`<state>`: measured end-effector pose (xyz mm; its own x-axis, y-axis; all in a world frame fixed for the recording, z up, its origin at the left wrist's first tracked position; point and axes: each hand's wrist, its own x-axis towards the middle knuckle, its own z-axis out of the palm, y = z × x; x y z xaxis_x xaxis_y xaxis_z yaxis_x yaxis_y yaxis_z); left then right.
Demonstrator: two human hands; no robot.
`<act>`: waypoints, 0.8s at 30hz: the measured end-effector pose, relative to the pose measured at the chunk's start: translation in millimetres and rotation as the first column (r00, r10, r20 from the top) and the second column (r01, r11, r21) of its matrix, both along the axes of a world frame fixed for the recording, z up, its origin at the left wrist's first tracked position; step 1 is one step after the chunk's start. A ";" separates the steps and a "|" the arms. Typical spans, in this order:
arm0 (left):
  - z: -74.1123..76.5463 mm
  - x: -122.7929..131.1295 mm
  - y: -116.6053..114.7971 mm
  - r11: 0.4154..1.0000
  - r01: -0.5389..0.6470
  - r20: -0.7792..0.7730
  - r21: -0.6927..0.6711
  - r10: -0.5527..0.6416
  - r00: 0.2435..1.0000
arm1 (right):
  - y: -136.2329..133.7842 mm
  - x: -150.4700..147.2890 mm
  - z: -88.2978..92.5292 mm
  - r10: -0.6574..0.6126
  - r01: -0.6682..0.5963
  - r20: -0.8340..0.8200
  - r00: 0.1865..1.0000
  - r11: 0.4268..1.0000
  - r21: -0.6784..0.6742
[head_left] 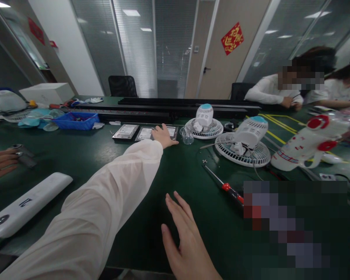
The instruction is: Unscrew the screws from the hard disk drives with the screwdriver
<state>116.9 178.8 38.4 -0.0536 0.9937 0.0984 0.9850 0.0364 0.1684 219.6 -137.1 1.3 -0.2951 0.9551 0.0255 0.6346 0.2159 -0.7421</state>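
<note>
I saw hard drives lying flat in a row, seemingly set out but none lifted yet, the left hand over them, fingers spread, contact unclear, and the right hand empty, thumb apart from its fingers, left of the screwdriver.

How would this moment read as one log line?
left hand: at hard drives | right hand: open, over table | screwdriver: on table

Dim light, lamps showing in glass, faint glare on table, stretched edges
</note>
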 end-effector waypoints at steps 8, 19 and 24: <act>1.5 5.0 -2.6 0.999 -0.029 -0.007 0.017 0.029 1.000 | -0.1 -1.3 3.4 -0.010 0.010 -0.008 1.000 1.000 0.009; 2.3 -0.7 -51.6 1.000 -0.004 -0.091 0.018 0.005 0.996 | -4.8 2.5 -1.9 0.019 0.110 -0.245 0.969 0.858 0.502; 2.6 -9.8 -83.5 1.000 0.000 -0.095 0.023 0.002 0.995 | -4.9 2.0 -0.8 -0.002 0.197 -0.328 0.945 0.804 0.561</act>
<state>107.2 95.2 41.0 -0.0437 0.9911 0.1255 0.9966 0.0345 0.0747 221.6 -142.1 0.5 -0.0842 0.7532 0.6524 0.4472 0.6136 -0.6507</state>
